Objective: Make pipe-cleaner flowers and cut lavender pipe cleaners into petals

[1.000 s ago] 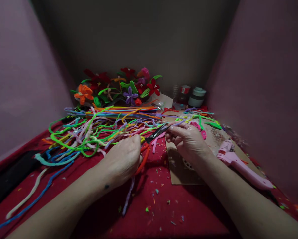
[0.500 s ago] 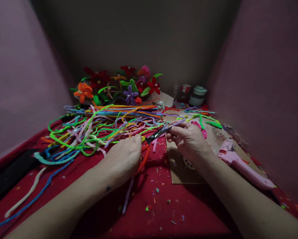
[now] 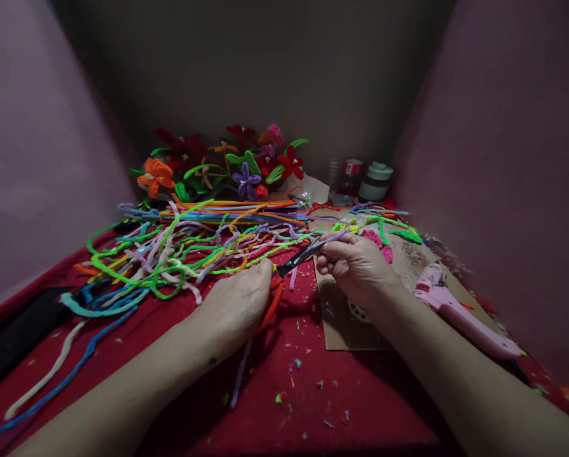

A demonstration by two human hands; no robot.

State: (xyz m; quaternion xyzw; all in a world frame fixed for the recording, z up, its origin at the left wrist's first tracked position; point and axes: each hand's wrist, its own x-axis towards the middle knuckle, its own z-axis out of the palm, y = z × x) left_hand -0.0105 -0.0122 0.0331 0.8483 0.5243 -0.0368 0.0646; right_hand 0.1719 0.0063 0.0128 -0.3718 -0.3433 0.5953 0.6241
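Note:
My left hand (image 3: pixel 239 295) is closed round the orange handles of a pair of scissors (image 3: pixel 297 259), whose dark blades point up and right. A pinch of my right hand (image 3: pixel 363 265) holds a thin purple pipe cleaner (image 3: pixel 336 235) at the blade tips. Whether the blades touch it is too small to tell. Below my left hand hangs another purple length (image 3: pixel 240 381), its upper end hidden. Loose, many-coloured pipe cleaners (image 3: pixel 170 266) lie in a tangle beyond and left of my left hand.
A cardboard sheet (image 3: pixel 334 330) lies under my right hand, with a pink glue gun (image 3: pixel 469 320) to its right. Pipe-cleaner flowers (image 3: pixel 246 181) stand at the back, near a lidded cup (image 3: pixel 375 183). Scraps dot the red cloth (image 3: pixel 265 419). A black object (image 3: pixel 18 336) lies left.
The whole view has shifted slightly. The purple pipe cleaner in my right hand now reaches less far past the fingers on the right. Both hands keep their holds.

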